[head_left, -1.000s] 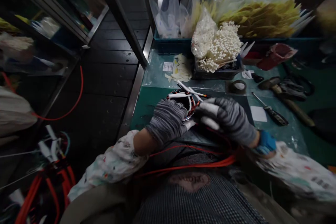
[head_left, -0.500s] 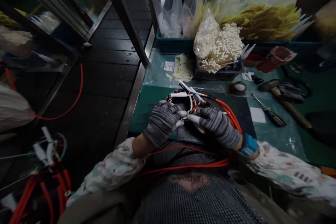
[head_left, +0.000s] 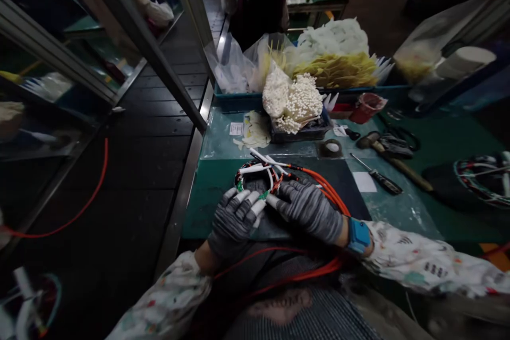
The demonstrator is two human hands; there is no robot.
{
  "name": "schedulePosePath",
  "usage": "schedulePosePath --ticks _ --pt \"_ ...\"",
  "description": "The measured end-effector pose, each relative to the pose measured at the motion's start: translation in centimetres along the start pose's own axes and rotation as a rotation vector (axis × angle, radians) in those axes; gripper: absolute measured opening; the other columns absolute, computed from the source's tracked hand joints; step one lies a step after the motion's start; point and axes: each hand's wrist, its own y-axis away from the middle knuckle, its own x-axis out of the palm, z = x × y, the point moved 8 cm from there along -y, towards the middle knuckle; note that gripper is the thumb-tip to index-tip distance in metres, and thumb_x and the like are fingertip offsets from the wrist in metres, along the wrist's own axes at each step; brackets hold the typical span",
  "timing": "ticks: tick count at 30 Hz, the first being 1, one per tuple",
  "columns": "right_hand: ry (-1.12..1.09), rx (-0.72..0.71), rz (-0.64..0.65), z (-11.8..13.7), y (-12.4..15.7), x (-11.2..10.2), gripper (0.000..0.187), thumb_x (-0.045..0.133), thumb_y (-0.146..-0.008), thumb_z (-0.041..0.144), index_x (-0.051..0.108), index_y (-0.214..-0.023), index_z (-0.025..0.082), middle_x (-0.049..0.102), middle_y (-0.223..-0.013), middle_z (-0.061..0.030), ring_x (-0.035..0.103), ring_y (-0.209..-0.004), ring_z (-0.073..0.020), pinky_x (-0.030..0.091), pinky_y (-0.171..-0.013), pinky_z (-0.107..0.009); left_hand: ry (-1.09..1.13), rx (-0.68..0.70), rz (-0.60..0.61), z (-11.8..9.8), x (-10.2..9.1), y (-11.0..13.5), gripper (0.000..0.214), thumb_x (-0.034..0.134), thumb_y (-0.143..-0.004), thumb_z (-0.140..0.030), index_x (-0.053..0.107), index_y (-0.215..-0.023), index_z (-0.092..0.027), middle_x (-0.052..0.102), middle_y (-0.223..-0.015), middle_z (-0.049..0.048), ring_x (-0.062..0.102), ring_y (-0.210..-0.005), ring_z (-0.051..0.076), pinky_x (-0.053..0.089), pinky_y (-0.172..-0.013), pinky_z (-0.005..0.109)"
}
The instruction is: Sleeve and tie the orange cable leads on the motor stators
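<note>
A wire-wound stator (head_left: 274, 181), a ring with orange-and-black windings, white sleeved leads and green bits on its rim, sits in front of me on a dark mat. My left hand (head_left: 236, 220), in a grey striped glove with pale fingertips, is curled at the near left rim. On the near right side, my right hand (head_left: 308, 210), gloved alike, has its thumb and fingers closed at the rim, tips close to the left ones. Thick orange cables (head_left: 324, 185) run from the stator past my right wrist to my lap. What lies under the fingertips is mostly hidden.
Behind the stator stands a box of white-tipped sticks (head_left: 300, 103), then a blue bin with yellow strips (head_left: 338, 71). To the right lie a screwdriver (head_left: 378, 175), a hammer (head_left: 398, 164) and another wound stator (head_left: 484, 180). A metal post (head_left: 159, 58) rises at left; a person (head_left: 257, 0) stands beyond.
The view has tilted up, bringing a person and the second stator into sight. My left fingers have spread along the near rim, and my right hand stays close beside them.
</note>
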Motion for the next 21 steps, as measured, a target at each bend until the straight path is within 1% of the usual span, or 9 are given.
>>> schedulePosePath --ticks 3,5,8,9,11,14,17,19,21 --pt "-0.349 0.049 -0.044 -3.2 0.0 -1.4 0.025 0.057 -0.103 0.029 0.075 -0.120 0.027 0.074 -0.100 -0.0049 0.067 -0.084 -0.0175 0.057 -0.077 -0.033 -0.030 -0.062 -0.064 0.3 0.6 -0.4 0.024 0.079 -0.091 -0.034 0.067 -0.109 -0.024 0.082 -0.107 0.0041 0.074 -0.104 0.024 0.051 -0.104 0.047" --pt "-0.446 0.218 -0.222 -8.1 0.3 -3.3 0.024 0.057 -0.103 0.032 0.074 -0.120 0.027 0.073 -0.104 -0.0048 0.067 -0.090 -0.0182 0.057 -0.083 -0.035 -0.020 -0.078 -0.079 0.5 1.1 -0.7 0.026 0.082 -0.089 -0.040 0.066 -0.104 -0.026 0.081 -0.112 0.0039 0.073 -0.112 0.025 0.049 -0.105 0.048" --pt "-0.275 0.627 -0.492 -16.8 2.2 -5.4 0.022 0.062 -0.098 0.036 0.073 -0.106 0.020 0.069 -0.103 -0.0107 0.063 -0.097 -0.0252 0.055 -0.092 -0.048 0.067 -0.123 -0.050 1.0 2.1 -0.8 0.024 0.083 -0.088 -0.042 0.066 -0.100 -0.029 0.082 -0.106 -0.0015 0.073 -0.111 0.023 0.045 -0.107 0.048" --pt "-0.207 0.741 -0.526 -19.1 2.7 -5.5 0.022 0.068 -0.092 0.040 0.073 -0.099 0.019 0.068 -0.100 -0.0105 0.062 -0.097 -0.0267 0.054 -0.095 -0.052 0.091 -0.145 -0.041 1.1 2.4 -0.7 0.023 0.082 -0.089 -0.042 0.066 -0.098 -0.029 0.082 -0.100 -0.0034 0.073 -0.106 0.022 0.043 -0.108 0.048" --pt "-0.160 0.838 -0.544 -22.2 2.8 -5.0 0.026 0.077 -0.081 0.044 0.072 -0.090 0.019 0.065 -0.099 -0.0109 0.060 -0.101 -0.0290 0.051 -0.101 -0.056 0.111 -0.189 -0.031 1.2 2.9 -0.4 0.021 0.082 -0.089 -0.041 0.066 -0.094 -0.028 0.080 -0.089 -0.0049 0.073 -0.094 0.021 0.042 -0.106 0.049" --pt "-0.185 0.877 -0.555 -23.9 2.1 -3.4 0.031 0.083 -0.072 0.043 0.072 -0.086 0.018 0.063 -0.105 -0.0124 0.058 -0.107 -0.0306 0.047 -0.108 -0.059 0.072 -0.254 -0.019 1.0 3.3 0.0 0.021 0.081 -0.089 -0.041 0.066 -0.090 -0.026 0.077 -0.084 -0.0031 0.071 -0.085 0.020 0.046 -0.098 0.049" --pt "-0.236 0.880 -0.562 -23.4 1.6 -2.7 0.024 0.077 -0.077 0.042 0.068 -0.083 0.020 0.065 -0.099 -0.0108 0.061 -0.100 -0.0284 0.051 -0.103 -0.057 0.003 -0.310 0.112 0.9 3.9 0.2 0.022 0.066 -0.099 -0.048 0.067 -0.090 -0.028 0.077 -0.086 -0.0025 0.073 -0.086 0.020 0.050 -0.093 0.051" --pt "-0.317 0.856 -0.590 -22.2 1.7 -3.5 0.022 0.073 -0.081 0.043 0.065 -0.084 0.023 0.068 -0.093 -0.0098 0.064 -0.090 -0.0264 0.056 -0.095 -0.053 -0.011 -0.332 0.249 1.0 4.6 0.4 0.027 0.055 -0.104 -0.052 0.069 -0.094 -0.032 0.078 -0.094 -0.0037 0.074 -0.094 0.019 0.052 -0.095 0.051" --pt "-0.426 0.816 -0.647 -20.5 2.2 -5.5 0.022 0.073 -0.084 0.045 0.062 -0.084 0.025 0.072 -0.091 -0.0110 0.068 -0.087 -0.0266 0.057 -0.090 -0.051 0.011 -0.336 0.284 1.1 4.9 0.5 0.028 0.054 -0.104 -0.053 0.071 -0.095 -0.033 0.079 -0.097 -0.0042 0.073 -0.097 0.019 0.052 -0.096 0.051"
